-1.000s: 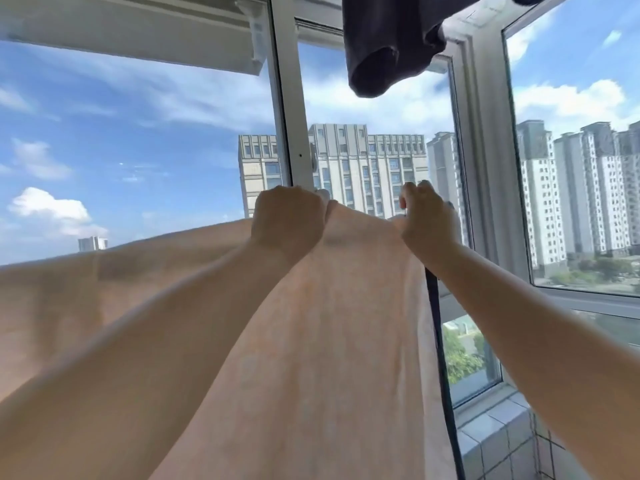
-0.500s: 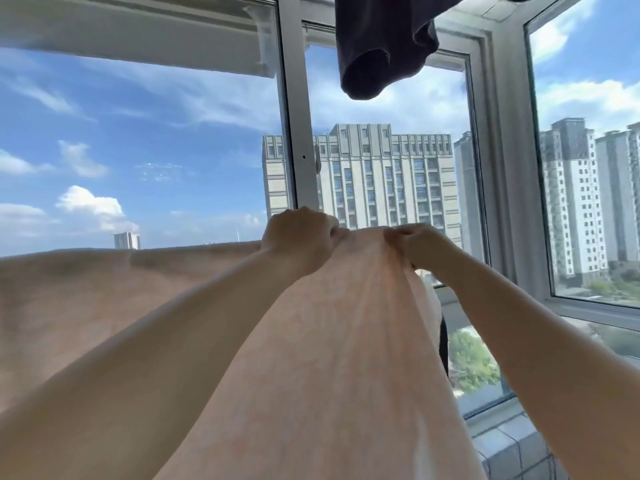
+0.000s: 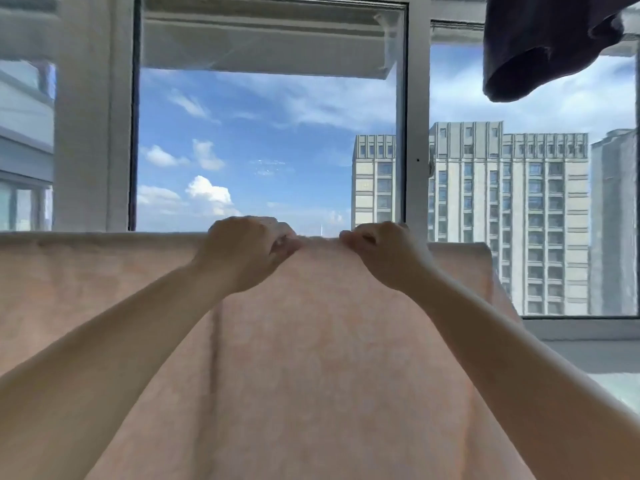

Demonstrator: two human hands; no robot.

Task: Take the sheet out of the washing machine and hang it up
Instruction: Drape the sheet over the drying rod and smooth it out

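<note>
Pale pink sheet (image 3: 311,358) hangs spread across the lower view before the window (image 3: 270,143) — top edge level. Left hand (image 3: 247,252) and right hand (image 3: 379,252) each pinch that edge, close together. Dark garment (image 3: 540,46) hangs upper right.

sheet (image 3: 311,358): I see matt, slightly rough peach cloth
garment (image 3: 540,43): dark matt cloth
window frame (image 3: 417,133): smooth white, faintly glossy

No text to read here — none at all
</note>
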